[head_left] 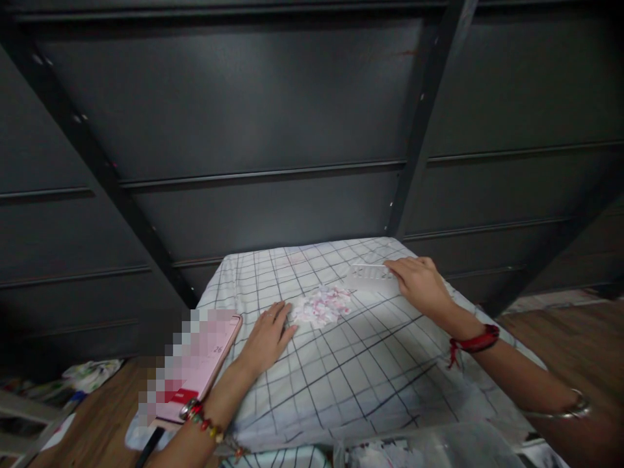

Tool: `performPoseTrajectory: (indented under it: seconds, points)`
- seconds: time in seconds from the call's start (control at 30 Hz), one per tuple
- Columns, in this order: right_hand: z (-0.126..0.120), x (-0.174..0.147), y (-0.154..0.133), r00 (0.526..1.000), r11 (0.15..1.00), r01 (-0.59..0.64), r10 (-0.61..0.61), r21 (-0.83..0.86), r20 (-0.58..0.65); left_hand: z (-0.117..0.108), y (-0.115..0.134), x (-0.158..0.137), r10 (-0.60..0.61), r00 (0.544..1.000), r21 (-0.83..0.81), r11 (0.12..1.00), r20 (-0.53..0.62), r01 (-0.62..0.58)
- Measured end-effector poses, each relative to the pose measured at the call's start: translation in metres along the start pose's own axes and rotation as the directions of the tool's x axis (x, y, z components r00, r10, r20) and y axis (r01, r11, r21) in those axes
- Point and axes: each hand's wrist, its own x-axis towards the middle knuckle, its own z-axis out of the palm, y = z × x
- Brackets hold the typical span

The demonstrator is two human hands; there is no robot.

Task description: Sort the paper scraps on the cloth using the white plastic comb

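Fingers (281, 314) of the left hand (263, 341) sit loosely spread in the head view, my only feed, tips and thumb at the left edge of the scrap pile (322, 307); touching or just short of it, can't tell. Right hand (422, 286) has one end of a white slotted strip (374, 281) pinched between thumb and fingers, right of the pile and slightly beyond it. Strip's long axis runs roughly crosswise, free end toward the pile, just beside its far right corner. So I've got the pile between left fingertips and strip, left hand nearer. Pile rests straight on the checked cloth (341, 383), loose. Containers: one clear plastic box (458, 445), well to the near side of the pile, pale bits inside, too blurred to identify. Phone (214, 367) lies left of the pile, beside the left forearm
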Motion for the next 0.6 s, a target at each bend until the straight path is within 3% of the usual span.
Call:
performPoseTrajectory:
  seconds: [0.33,0.6]
  points:
    - [-0.021,-0.004,-0.003,1.0,1.0,-0.008,0.008,-0.03,-0.012,0.0,0.0,0.002,0.011,1.0,0.011,1.0,0.022,-0.011]
    - [-0.012,0.005,-0.019,0.997,0.996,0.079,-0.079,0.046,-0.017,0.0,-0.001,0.002,0.012,0.999,0.033,0.999,0.035,-0.014]
